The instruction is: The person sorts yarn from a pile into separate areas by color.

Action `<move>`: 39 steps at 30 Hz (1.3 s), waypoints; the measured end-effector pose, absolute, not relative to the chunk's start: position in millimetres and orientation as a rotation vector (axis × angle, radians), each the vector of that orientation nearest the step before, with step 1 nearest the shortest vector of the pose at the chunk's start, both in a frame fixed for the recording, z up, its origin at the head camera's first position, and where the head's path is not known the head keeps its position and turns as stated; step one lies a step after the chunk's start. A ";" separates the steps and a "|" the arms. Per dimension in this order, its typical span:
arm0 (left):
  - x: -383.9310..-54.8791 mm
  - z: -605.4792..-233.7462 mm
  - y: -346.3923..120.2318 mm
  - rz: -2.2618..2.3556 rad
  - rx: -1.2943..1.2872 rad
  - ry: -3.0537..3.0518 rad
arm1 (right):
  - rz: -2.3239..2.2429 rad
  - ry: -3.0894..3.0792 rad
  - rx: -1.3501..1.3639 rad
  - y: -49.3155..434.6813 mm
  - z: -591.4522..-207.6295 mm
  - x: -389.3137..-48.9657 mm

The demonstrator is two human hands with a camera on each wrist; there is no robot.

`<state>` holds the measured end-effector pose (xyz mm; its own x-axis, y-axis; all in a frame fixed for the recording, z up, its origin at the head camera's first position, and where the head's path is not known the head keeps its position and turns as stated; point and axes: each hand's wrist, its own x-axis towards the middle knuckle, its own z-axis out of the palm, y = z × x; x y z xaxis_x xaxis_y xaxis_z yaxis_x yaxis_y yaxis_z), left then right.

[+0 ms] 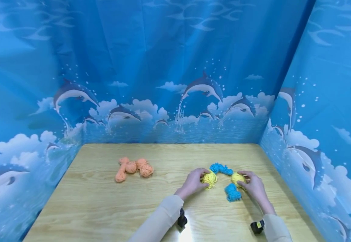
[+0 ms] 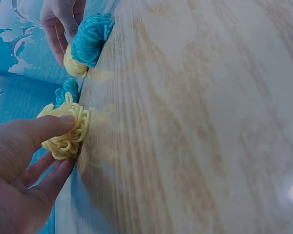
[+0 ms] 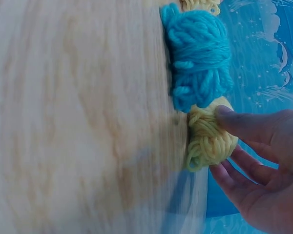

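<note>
Tabletop (image 1: 87, 208) of pale, grained wood, seen from above, with a person's two bare hands working toward its right side among small bundles of yarn. The left hand (image 1: 192, 182) grips a loosely looped yellow ball (image 1: 210, 180), thumb on one side and fingers on the other. The right hand (image 1: 255, 188) pinches a second yellow bundle (image 1: 237, 179) between thumb and fingertips; the right wrist view shows its thicker, wound strands. The two yellow pieces sit a little apart, side by side, on the table.

Behind the gap between them lies a curved blue bundle (image 1: 221, 168), its ends close to both yellow pieces; whether they touch is hard to tell. A thicker blue skein (image 1: 233, 192) lies nearer the person, just in front of the yellow piece in the right hand.

Well apart, toward the left of the table, rests a cluster of orange yarn (image 1: 131, 167), made up of several rounded lumps close together. Pale sleeves (image 1: 160, 215) cover the forearms, and a small black device (image 1: 182, 220) sits at the left wrist. Around the table hangs a blue curtain (image 1: 151, 50) printed with leaping dolphins, white clouds and water.
</note>
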<state>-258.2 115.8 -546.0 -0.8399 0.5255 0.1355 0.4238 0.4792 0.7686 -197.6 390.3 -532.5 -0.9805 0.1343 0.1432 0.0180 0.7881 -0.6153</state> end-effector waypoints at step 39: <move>-261.7 -529.2 84.9 1.517 0.715 2.620 | 1.080 -2.830 -0.176 391.0 -527.6 -193.6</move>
